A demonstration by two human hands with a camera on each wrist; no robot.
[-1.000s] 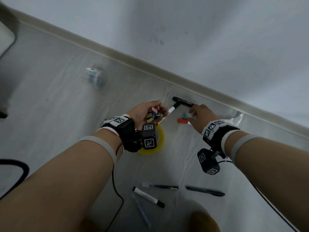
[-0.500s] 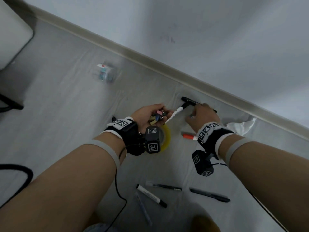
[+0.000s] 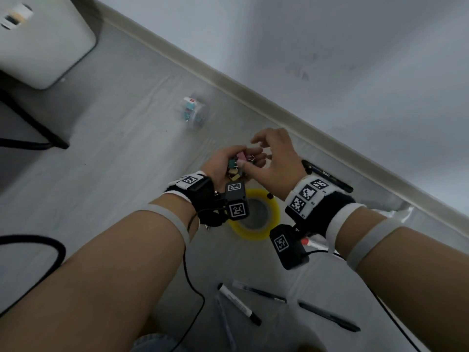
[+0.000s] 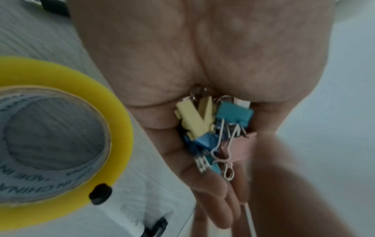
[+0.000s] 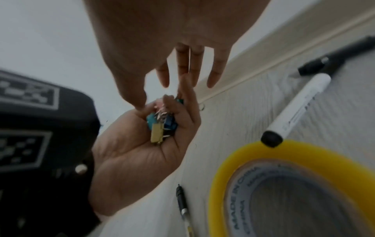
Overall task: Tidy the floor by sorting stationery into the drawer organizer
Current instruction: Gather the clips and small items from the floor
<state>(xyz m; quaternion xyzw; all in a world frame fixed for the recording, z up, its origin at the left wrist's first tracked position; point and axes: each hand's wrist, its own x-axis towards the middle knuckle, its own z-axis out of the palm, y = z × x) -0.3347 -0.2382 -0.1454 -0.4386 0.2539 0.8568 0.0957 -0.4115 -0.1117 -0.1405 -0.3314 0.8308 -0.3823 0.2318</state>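
My left hand is palm up above the floor, fingers curled round several small binder clips in yellow, blue, teal and pink; they show clearly in the left wrist view and the right wrist view. My right hand hovers right beside it with relaxed, spread fingers, its thumb tip touching the pink clip. It holds nothing. No drawer organizer is in view.
A yellow tape roll lies under my wrists. A white marker, a black pen by the baseboard and a red-capped marker lie to the right. Several pens lie near me. A clear clip tub stands further left.
My right hand left the floor by the markers and came left and up to the left hand's clips. The left hand rose slightly, still holding its clips.
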